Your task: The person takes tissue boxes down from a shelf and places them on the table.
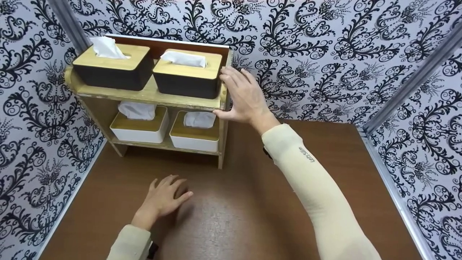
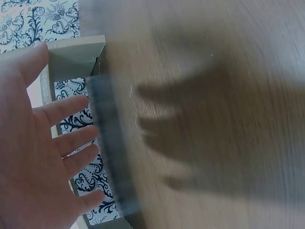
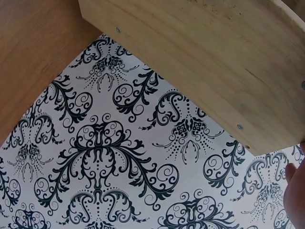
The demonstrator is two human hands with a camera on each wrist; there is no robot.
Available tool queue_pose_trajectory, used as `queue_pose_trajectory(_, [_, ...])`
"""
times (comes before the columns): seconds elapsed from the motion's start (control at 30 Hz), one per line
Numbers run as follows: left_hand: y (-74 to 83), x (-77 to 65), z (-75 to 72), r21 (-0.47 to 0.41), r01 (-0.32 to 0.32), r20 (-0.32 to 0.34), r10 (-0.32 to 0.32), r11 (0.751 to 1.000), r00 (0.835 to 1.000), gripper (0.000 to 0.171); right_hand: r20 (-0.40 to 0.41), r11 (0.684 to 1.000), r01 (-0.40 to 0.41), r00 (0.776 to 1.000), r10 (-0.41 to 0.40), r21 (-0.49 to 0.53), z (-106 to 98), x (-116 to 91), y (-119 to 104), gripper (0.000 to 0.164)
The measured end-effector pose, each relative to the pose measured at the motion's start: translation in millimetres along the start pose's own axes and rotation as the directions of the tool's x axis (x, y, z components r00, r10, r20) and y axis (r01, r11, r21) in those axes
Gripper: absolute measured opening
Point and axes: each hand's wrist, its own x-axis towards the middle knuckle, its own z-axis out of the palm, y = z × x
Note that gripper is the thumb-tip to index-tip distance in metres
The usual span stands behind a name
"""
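Note:
A small wooden shelf (image 1: 153, 93) holds tissue boxes on two levels. On top stand a black tissue box (image 1: 112, 76) at left and another black tissue box (image 1: 187, 83) at right, both with light wooden lids. My right hand (image 1: 247, 97) is at the shelf's right end, fingertips beside the right black box and thumb near the shelf's front edge. In the right wrist view, part of that hand (image 3: 296, 191) shows by the wooden side panel (image 3: 200, 62). My left hand (image 1: 164, 198) hovers over the table, fingers spread and holding nothing; its palm (image 2: 28, 143) shows in the left wrist view.
Below stand a white tissue box (image 1: 139, 133) at left and a second white tissue box (image 1: 193, 142) at right. The brown table (image 1: 231, 216) meets patterned walls (image 1: 325, 65) at the back and sides. A metal post (image 1: 408, 83) stands at the right corner.

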Motion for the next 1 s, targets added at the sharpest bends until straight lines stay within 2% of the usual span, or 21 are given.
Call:
queue_pose_trajectory(0.4, [2.0, 2.7, 0.5, -0.003, -0.011, 0.000, 0.011, 1.000, 1.000, 0.068, -0.069, 1.000, -0.007, 0.998, 0.009, 0.018, -4, -19, 20, 0.096])
queue_pose_trajectory(0.67, [5.8, 5.5, 3.1, -0.004, -0.026, -0.003, 0.026, 1.000, 1.000, 0.068, -0.127, 0.991, -0.014, 0.991, 0.031, 0.130, -3, -37, 37, 0.096])
queue_pose_trajectory(1.0, [11.1, 11.1, 2.7, 0.005, -0.042, -0.007, 0.042, 0.999, 0.999, 0.069, -0.191, 0.983, 0.001, 0.981, 0.035, 0.184, -6, -55, 60, 0.096])
